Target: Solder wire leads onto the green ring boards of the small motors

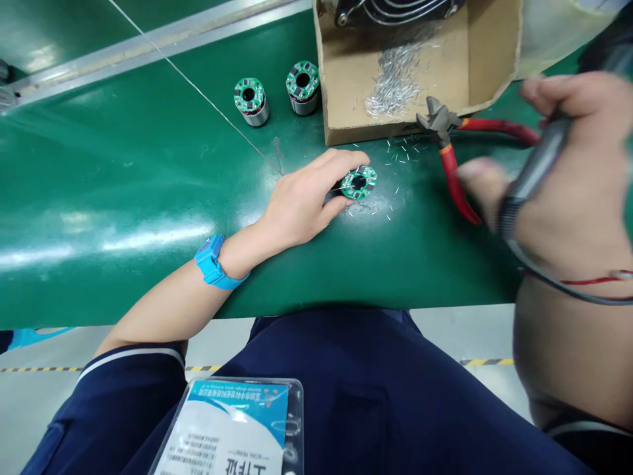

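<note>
My left hand, with a blue watch on its wrist, grips a small cylindrical motor part topped by a round green circuit board. A thin solder wire runs from the upper left to this hand; a short end shows beside the board. Blurred at the right, my right hand is closed around a dark corded soldering iron, whose tip is out of sight. Its thumb overlaps a handle of the red-handled diagonal cutters, spread open. Whether the hand also holds the cutters is unclear.
Two similar motor parts, one at the left and one nearer the box, stand upright. A cardboard box contains a pile of cut metal leads and a black fan. Loose clippings lie on the green table.
</note>
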`<state>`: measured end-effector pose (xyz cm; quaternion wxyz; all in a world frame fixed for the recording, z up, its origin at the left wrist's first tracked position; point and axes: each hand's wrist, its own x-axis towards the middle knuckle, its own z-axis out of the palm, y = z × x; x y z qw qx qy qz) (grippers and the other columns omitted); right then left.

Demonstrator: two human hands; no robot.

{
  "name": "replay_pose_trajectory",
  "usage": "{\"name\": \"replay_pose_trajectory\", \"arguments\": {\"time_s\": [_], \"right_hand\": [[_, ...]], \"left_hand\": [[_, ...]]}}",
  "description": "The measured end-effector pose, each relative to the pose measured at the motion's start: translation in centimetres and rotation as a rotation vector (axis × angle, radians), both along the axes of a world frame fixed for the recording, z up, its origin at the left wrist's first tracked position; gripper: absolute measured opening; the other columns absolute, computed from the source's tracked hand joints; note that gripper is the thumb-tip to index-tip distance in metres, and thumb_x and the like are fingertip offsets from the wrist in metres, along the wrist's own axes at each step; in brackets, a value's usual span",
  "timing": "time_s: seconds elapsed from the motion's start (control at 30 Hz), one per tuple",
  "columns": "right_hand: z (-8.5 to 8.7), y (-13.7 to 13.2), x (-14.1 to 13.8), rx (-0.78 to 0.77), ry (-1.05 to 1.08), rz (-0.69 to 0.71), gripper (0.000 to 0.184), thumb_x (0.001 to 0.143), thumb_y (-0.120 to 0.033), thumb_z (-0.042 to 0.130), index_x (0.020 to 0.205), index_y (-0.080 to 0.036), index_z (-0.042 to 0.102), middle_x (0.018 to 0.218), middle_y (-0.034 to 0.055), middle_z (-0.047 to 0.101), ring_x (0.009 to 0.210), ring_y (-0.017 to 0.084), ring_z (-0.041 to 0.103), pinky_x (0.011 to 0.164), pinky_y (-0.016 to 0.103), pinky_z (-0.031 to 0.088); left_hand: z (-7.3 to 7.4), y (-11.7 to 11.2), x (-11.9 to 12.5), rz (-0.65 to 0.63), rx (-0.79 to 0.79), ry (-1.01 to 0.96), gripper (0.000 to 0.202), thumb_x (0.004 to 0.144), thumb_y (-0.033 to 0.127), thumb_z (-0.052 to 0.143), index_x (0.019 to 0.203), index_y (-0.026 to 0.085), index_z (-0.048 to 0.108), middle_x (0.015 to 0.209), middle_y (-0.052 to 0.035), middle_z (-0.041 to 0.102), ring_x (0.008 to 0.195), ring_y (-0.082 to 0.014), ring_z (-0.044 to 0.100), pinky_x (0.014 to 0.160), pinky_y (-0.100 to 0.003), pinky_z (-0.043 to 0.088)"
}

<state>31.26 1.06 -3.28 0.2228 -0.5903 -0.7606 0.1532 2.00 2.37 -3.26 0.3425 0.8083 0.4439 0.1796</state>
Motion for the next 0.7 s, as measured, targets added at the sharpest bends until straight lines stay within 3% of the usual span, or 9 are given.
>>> {"name": "replay_pose_trajectory", "arguments": {"time_s": [0.07, 0.1, 0.13, 0.2, 0.3, 0.4, 0.53, 0.7], "right_hand": [[-0.6, 0.0, -0.4, 0.004, -0.114, 0.011, 0.109, 0.072, -0.072, 0.075, 0.148, -0.006, 0.035, 0.151, 0.0265, 0.041, 0.146, 0.043, 0.039, 0.120, 0.062, 0.033], [-0.8, 0.0, -0.5, -0.013, -0.167, -0.011, 0.112, 0.066, -0.070, 0.080, 0.147, -0.006, 0.037, 0.151, 0.0270, 0.042, 0.143, 0.044, 0.042, 0.117, 0.064, 0.035], [-1.1, -0.1, -0.4, -0.030, -0.211, -0.052, 0.106, 0.067, -0.066, 0.082, 0.145, -0.008, 0.040, 0.148, 0.0257, 0.046, 0.138, 0.043, 0.048, 0.113, 0.065, 0.037], [-1.6, -0.3, -0.2, -0.008, -0.271, -0.113, 0.073, 0.078, -0.051, 0.077, 0.134, -0.011, 0.051, 0.133, 0.0185, 0.059, 0.123, 0.034, 0.059, 0.104, 0.057, 0.045], [-1.7, -1.1, 0.1, 0.133, -0.287, -0.009, 0.037, 0.087, -0.035, 0.062, 0.119, -0.016, 0.060, 0.108, 0.0078, 0.067, 0.100, 0.019, 0.062, 0.085, 0.037, 0.050], [-1.1, -2.1, -0.3, 0.231, -0.283, 0.151, 0.035, 0.090, -0.038, 0.057, 0.120, -0.019, 0.059, 0.098, 0.0045, 0.067, 0.086, 0.015, 0.058, 0.072, 0.031, 0.047], [0.2, -2.3, -1.1, 0.253, -0.359, 0.278, 0.044, 0.096, -0.048, 0.049, 0.130, -0.021, 0.051, 0.104, 0.0076, 0.066, 0.088, 0.020, 0.057, 0.075, 0.038, 0.049], [1.7, -1.9, -1.6, 0.288, -0.482, 0.312, 0.045, 0.100, -0.055, 0.039, 0.123, -0.022, 0.059, 0.082, 0.0042, 0.054, 0.079, 0.018, 0.050, 0.069, 0.033, 0.039]], "left_hand": [[0.0, -0.2, -0.2, 0.009, -0.022, -0.039, 0.051, 0.087, 0.011, 0.060, 0.134, 0.030, 0.058, 0.140, 0.0013, 0.063, 0.134, -0.0257, 0.059, 0.105, -0.038, 0.056], [0.0, -0.2, -0.4, 0.017, -0.032, -0.059, 0.052, 0.087, 0.011, 0.059, 0.136, 0.031, 0.057, 0.140, 0.0014, 0.063, 0.133, -0.0255, 0.060, 0.102, -0.037, 0.058], [0.0, -0.3, -0.5, 0.025, -0.043, -0.076, 0.053, 0.088, 0.012, 0.059, 0.137, 0.031, 0.056, 0.139, 0.0013, 0.064, 0.129, -0.0252, 0.063, 0.098, -0.036, 0.059], [0.1, -0.4, -0.6, 0.035, -0.060, -0.106, 0.051, 0.089, 0.017, 0.061, 0.137, 0.030, 0.055, 0.137, 0.0009, 0.065, 0.120, -0.0238, 0.067, 0.091, -0.034, 0.062], [0.1, -0.5, -0.5, 0.030, -0.046, -0.153, 0.043, 0.089, 0.026, 0.067, 0.131, 0.028, 0.057, 0.132, -0.0004, 0.066, 0.116, -0.0231, 0.069, 0.089, -0.034, 0.062], [0.2, -0.6, -0.2, 0.017, 0.012, -0.171, 0.037, 0.088, 0.031, 0.072, 0.122, 0.026, 0.059, 0.127, -0.0016, 0.067, 0.122, -0.0246, 0.066, 0.097, -0.037, 0.060], [0.4, -0.9, 0.0, 0.021, 0.069, -0.154, 0.033, 0.088, 0.031, 0.073, 0.117, 0.026, 0.059, 0.121, -0.0021, 0.067, 0.120, -0.0241, 0.066, 0.100, -0.038, 0.058], [0.9, -0.9, 0.0, 0.040, 0.077, -0.045, 0.034, 0.085, 0.031, 0.075, 0.116, 0.026, 0.061, 0.118, -0.0027, 0.067, 0.115, -0.0250, 0.066, 0.092, -0.037, 0.059]]}}
